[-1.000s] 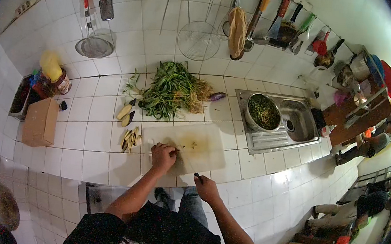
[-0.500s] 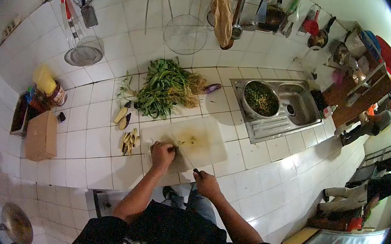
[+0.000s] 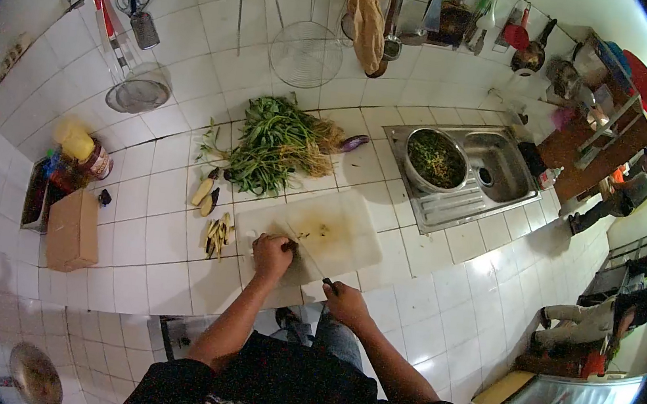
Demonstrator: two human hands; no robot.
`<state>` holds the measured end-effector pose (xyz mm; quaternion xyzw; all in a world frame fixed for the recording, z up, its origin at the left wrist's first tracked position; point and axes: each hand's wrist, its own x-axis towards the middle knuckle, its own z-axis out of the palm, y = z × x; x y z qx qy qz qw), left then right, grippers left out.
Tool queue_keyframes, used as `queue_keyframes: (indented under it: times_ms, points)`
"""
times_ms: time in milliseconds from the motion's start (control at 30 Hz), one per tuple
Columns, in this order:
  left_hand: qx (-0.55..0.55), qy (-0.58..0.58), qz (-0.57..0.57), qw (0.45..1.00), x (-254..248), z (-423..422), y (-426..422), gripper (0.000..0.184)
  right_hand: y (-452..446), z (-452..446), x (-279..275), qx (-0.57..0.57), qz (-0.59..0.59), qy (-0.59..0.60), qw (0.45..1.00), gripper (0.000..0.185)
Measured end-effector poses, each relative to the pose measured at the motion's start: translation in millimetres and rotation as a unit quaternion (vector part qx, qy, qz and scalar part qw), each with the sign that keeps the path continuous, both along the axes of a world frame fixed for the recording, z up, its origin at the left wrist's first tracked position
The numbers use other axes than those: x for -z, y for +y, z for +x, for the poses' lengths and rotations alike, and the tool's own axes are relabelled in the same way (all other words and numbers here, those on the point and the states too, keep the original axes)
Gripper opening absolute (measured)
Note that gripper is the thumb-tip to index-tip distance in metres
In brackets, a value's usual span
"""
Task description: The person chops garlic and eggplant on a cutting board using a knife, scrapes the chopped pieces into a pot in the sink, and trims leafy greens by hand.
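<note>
My left hand (image 3: 272, 257) is closed on a small dark piece of eggplant (image 3: 290, 245), mostly hidden by the fingers, at the left part of the white cutting board (image 3: 356, 242). My right hand (image 3: 348, 305) grips the black handle of a knife (image 3: 313, 265). Its blade slants up and left across the board, close beside the left fingers. Small scraps (image 3: 324, 228) lie on the stained middle of the board. Left of it are a pile of cut eggplant strips (image 3: 217, 235) and peeled eggplant pieces (image 3: 203, 191).
Behind the board lies a heap of leafy greens (image 3: 272, 148) with a purple eggplant (image 3: 355, 142) beside it. A pot of chopped greens (image 3: 433, 160) stands on the steel sink's drainboard (image 3: 450, 209). A cardboard box (image 3: 73, 231) is at left. Utensils hang overhead; people are at right.
Both hands and the knife stay almost where they were, with the view shifted slightly. At the far right, a person has bent further forward.
</note>
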<state>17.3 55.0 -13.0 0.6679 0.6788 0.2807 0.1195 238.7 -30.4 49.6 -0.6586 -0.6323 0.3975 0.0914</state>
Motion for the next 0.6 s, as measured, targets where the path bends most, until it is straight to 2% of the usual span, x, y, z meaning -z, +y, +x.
queue_keyframes:
  times_ms: [133, 333, 533, 600]
  points:
    - [0.009, 0.000, 0.022, 1.000, -1.4, 2.9, -4.3, 0.021, -10.2, 8.8, -3.6, -0.031, -0.005, -0.005, 1.000, 0.050]
    - [0.000, 0.015, -0.008, 1.000, -13.4, 6.3, -8.8, 0.023, -18.0, 6.3, -4.3, -0.019, -0.035, 0.008, 0.999, 0.050]
    - [-0.009, -0.003, -0.034, 0.999, -15.6, 3.8, -5.4, 0.023, 0.7, -5.4, -3.7, 0.005, 0.010, 0.010, 1.000, 0.050]
    - [-0.007, 0.002, -0.014, 1.000, -11.1, 0.1, -4.9, 0.023, 4.9, -4.4, -9.0, 0.003, -0.016, 0.014, 1.000, 0.050]
